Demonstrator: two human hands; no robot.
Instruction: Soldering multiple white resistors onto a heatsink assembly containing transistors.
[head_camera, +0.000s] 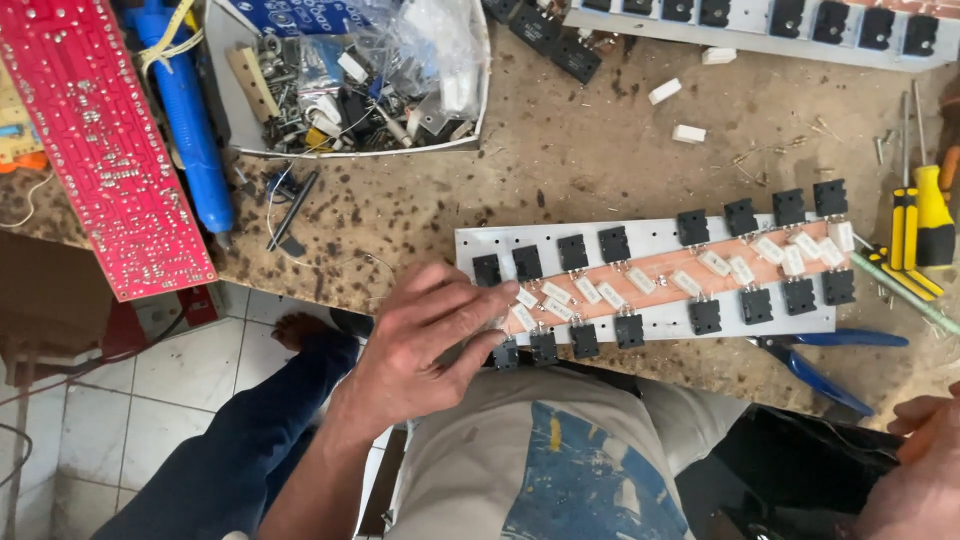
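The desk (600, 150) fills most of the view, a worn wooden top spotted with dark burn marks, its near edge running above a pale tiled floor (190, 390). A long red circuit board (100, 150) lies slanted over its left end, partly past the edge. Near the front edge rests the long grey metal plate (650, 280), with black square components in rows along both long sides and a copper-coloured strip of small white blocks down its middle. A second, similar plate (760, 35) runs along the far edge, cut off by the frame.

A white tray (345, 80) at the top holds a jumble of small parts: screws, black and white components, a clear plastic bag; single pieces are hard to tell apart. Beside it lies a blue tube-shaped tool (190, 130), its top out of view.

The left hand (420, 345) rests fingers spread on the left end of the grey plate, pressing down on it and covering that corner, not gripping anything. The right hand (920, 460) shows only at the lower right corner, mostly cut off, so whether it holds anything cannot be told.

Blue-handled pliers (825, 360) lie just right of the plate, and yellow-and-black screwdrivers (920, 225) at the right edge. Two small white blocks (675, 110) lie loose on the desk.
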